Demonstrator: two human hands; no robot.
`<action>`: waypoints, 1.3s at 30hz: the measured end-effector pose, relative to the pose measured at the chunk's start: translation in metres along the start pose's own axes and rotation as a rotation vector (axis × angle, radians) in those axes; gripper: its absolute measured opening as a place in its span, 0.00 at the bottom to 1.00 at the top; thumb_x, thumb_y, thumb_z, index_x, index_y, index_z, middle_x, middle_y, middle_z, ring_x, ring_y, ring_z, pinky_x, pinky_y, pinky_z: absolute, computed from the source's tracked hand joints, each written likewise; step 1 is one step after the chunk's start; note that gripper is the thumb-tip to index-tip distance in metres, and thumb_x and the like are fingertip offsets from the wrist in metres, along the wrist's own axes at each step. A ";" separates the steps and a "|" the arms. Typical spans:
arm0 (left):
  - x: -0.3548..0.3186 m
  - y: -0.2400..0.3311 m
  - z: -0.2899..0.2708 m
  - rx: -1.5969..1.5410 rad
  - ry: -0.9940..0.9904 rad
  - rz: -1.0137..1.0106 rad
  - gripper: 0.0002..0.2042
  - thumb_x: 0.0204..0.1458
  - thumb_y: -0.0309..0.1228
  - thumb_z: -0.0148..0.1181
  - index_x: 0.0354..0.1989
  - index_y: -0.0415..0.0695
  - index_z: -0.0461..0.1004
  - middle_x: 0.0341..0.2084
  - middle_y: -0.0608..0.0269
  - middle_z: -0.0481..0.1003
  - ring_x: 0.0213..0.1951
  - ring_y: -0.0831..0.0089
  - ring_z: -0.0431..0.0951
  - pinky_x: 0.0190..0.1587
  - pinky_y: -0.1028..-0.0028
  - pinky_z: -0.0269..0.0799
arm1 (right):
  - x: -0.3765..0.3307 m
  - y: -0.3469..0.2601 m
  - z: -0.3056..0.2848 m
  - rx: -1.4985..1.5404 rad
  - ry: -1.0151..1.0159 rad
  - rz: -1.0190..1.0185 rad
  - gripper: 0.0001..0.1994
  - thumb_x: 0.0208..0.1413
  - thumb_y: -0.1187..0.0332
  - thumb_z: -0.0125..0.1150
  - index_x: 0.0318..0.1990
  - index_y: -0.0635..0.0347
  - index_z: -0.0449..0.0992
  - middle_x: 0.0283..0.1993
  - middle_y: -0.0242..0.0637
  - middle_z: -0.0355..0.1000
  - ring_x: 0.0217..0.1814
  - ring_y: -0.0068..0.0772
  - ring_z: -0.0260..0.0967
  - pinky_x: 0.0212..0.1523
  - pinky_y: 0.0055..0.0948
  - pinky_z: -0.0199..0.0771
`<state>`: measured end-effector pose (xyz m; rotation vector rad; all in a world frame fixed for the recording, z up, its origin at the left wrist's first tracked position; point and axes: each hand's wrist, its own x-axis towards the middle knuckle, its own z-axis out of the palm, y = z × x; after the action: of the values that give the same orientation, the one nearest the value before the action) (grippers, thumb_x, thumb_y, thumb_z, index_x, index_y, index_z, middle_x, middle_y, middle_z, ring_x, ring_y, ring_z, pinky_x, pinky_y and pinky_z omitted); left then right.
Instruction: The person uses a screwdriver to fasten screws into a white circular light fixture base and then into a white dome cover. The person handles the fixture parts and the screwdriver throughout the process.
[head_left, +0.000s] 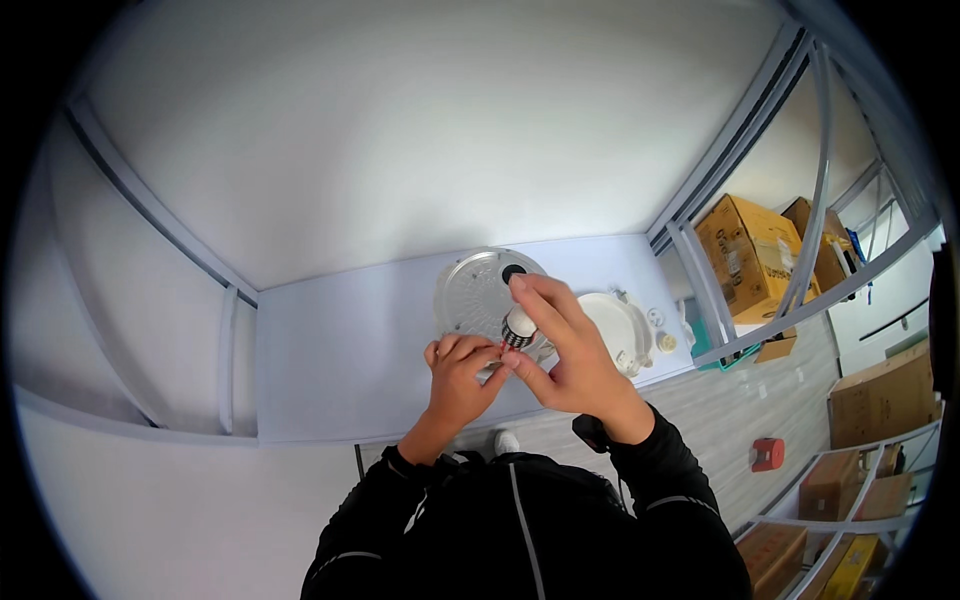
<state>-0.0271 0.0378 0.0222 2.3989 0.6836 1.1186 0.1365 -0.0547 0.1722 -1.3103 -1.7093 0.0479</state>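
Over the table's near middle, both my hands meet at a small piece with a rounded white top and a black-and-white ribbed body [519, 326]. My right hand [572, 358] grips it, with the thumb low by its lower end and the fingers arched over the top. My left hand [463, 376] is closed in a pinch at that lower end, where a bit of red shows; what the fingertips hold is too small to tell. Just beyond lies a round, shiny see-through or silvery dish [462, 291], partly covered by my hands. A black round part [513, 272] sits at its right side.
Right of my hands, a white round basin-like part [612, 318] lies on the pale table [330, 350], with small round pieces [667, 342] beside it. A wall [430, 130] rises behind. Cardboard boxes [752, 258] stand beyond the right-hand frame, and a red stool [768, 454] is on the floor.
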 end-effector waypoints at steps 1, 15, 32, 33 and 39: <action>0.000 0.001 0.000 -0.004 0.003 -0.003 0.10 0.50 0.37 0.79 0.40 0.54 0.87 0.44 0.78 0.81 0.52 0.70 0.73 0.58 0.60 0.56 | 0.000 0.001 0.000 0.026 0.004 -0.002 0.40 0.56 0.71 0.80 0.77 0.59 0.68 0.63 0.48 0.80 0.56 0.47 0.82 0.52 0.37 0.83; 0.001 0.005 -0.003 -0.027 0.010 -0.015 0.08 0.51 0.36 0.78 0.39 0.55 0.87 0.43 0.80 0.82 0.51 0.71 0.74 0.58 0.61 0.57 | -0.007 0.001 -0.018 0.039 0.128 0.069 0.34 0.56 0.74 0.79 0.70 0.62 0.72 0.57 0.49 0.81 0.49 0.44 0.84 0.48 0.34 0.83; 0.005 0.004 -0.004 -0.023 0.041 0.042 0.04 0.53 0.32 0.77 0.35 0.52 0.87 0.37 0.77 0.83 0.47 0.69 0.76 0.57 0.63 0.59 | -0.021 0.019 -0.041 -0.004 0.194 0.024 0.32 0.54 0.73 0.81 0.66 0.64 0.75 0.51 0.48 0.82 0.44 0.42 0.82 0.44 0.33 0.82; 0.005 0.003 -0.005 -0.017 0.034 0.053 0.04 0.54 0.32 0.76 0.35 0.52 0.87 0.38 0.77 0.83 0.47 0.69 0.76 0.57 0.63 0.59 | -0.022 0.020 -0.042 -0.001 0.201 0.027 0.32 0.54 0.73 0.81 0.66 0.64 0.75 0.51 0.48 0.82 0.45 0.42 0.82 0.44 0.33 0.82; 0.004 0.003 -0.009 0.011 -0.001 0.092 0.03 0.57 0.31 0.73 0.38 0.52 0.89 0.40 0.76 0.82 0.48 0.70 0.75 0.56 0.63 0.56 | -0.023 0.025 -0.044 0.056 0.189 0.043 0.32 0.54 0.75 0.78 0.67 0.63 0.74 0.51 0.46 0.82 0.43 0.40 0.80 0.45 0.32 0.80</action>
<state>-0.0312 0.0392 0.0317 2.4622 0.5850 1.1529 0.1841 -0.0832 0.1683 -1.2691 -1.5103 -0.0035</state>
